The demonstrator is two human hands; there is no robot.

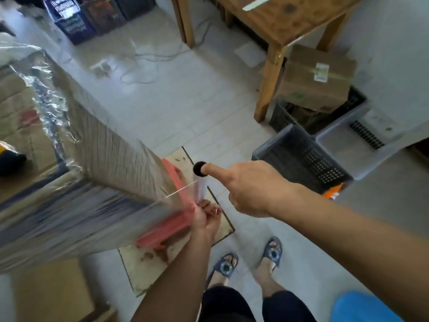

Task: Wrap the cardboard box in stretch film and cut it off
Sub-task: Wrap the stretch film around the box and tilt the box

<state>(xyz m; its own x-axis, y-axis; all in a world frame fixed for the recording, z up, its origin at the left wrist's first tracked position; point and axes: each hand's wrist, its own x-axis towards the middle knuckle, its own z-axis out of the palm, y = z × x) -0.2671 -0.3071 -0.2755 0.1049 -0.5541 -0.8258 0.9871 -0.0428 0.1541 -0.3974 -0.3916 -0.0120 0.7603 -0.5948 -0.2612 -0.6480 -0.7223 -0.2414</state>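
Note:
A large cardboard box [69, 173] fills the left of the head view, covered in shiny stretch film, standing on a pink stool [171, 219]. The stretch film roll [201, 182] stands upright just off the box's near corner, with a sheet of film running from it to the box. My right hand [250, 189] has its index finger pushed into the top of the roll's core. My left hand [206, 217] grips the roll's lower end from below.
A wooden table [278, 22] stands at the back right with a cardboard box [318, 77] and dark plastic crates [301, 159] beside it. A grey bin [362, 140] sits further right. Cables lie on the tiled floor. My feet in blue sandals [250, 259] stand below.

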